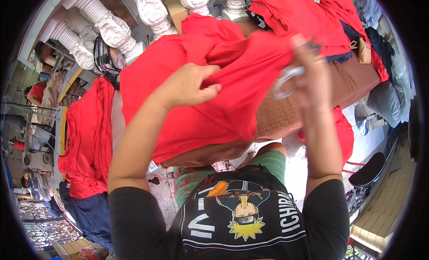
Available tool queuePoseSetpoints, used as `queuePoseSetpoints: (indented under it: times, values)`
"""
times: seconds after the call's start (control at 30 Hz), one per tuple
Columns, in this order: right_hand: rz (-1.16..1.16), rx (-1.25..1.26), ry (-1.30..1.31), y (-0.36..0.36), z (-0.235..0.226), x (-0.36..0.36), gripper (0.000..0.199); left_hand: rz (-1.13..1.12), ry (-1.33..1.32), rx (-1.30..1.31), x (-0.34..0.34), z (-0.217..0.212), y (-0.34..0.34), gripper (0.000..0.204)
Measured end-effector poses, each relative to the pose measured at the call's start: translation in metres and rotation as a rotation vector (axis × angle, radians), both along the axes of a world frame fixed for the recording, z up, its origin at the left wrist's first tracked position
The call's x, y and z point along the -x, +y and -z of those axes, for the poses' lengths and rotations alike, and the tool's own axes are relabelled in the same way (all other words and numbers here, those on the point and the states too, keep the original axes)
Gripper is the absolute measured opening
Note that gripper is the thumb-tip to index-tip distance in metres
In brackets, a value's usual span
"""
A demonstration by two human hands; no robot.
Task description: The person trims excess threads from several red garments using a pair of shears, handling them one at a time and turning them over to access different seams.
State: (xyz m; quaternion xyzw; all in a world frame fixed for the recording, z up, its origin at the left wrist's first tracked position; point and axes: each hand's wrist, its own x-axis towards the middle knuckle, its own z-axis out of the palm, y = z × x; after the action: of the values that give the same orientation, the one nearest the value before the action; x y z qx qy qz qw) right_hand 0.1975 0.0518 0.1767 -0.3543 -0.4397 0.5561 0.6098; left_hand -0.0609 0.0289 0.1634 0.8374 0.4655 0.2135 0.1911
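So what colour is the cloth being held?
The cloth is bright red, in the head view.

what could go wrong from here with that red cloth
The blurred looped item at the right hand, possibly scissors, might snag or nick the red cloth, since the fabric is stretched close to it. The cloth could also slide off the brown cover if the left hand lets go, as it reaches the near edge.

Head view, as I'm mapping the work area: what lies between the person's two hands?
Red cloth spans most of the stretch between the left hand and the blurred right hand, as the head view shows.
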Motion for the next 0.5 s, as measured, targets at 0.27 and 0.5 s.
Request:
queuePoseSetpoints:
  times: [0.27, 0.5]
  values:
    - [-0.091, -0.216, -0.013, 0.135, -0.063, -0.051, 0.020, -0.542, 0.914, -0.404, 0.083, -0.068, -0.003, 0.033]
    - [-0.129, -0.200, 0.062, 0.154, -0.058, -0.074, 0.018, -0.473, 0.600, -0.833, 0.083, -0.090, -0.036, 0.022]
